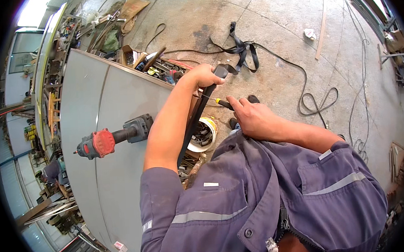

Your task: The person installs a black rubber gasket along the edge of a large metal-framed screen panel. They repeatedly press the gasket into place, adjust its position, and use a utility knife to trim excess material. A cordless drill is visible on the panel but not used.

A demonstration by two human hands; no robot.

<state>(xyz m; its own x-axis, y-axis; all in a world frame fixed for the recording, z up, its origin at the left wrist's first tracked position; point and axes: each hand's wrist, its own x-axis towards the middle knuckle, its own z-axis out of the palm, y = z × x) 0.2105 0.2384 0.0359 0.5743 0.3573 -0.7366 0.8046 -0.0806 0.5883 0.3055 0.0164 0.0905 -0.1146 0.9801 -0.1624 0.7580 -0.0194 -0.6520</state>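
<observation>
My left hand [204, 76] is closed around the upper end of a black, flexible-looking strip [193, 125] at the edge of a large grey panel [131, 91]. The strip runs down along this edge and passes behind my left forearm. In my right hand [255, 118] is a screwdriver [225, 104] with a black and yellow handle. Its thin shaft points left toward the strip, just below my left hand; whether the tip touches is too small to tell. A red and black cordless power tool [113, 139] lies on the panel, left of my left forearm.
A white bucket [214, 133] of dark pieces stands below the strip. Beyond the panel is a box of tools [155, 67]. Tangled black strapping [240, 48] and a long dark cable [295, 66] lie on the concrete floor. Another person [53, 171] is at far left.
</observation>
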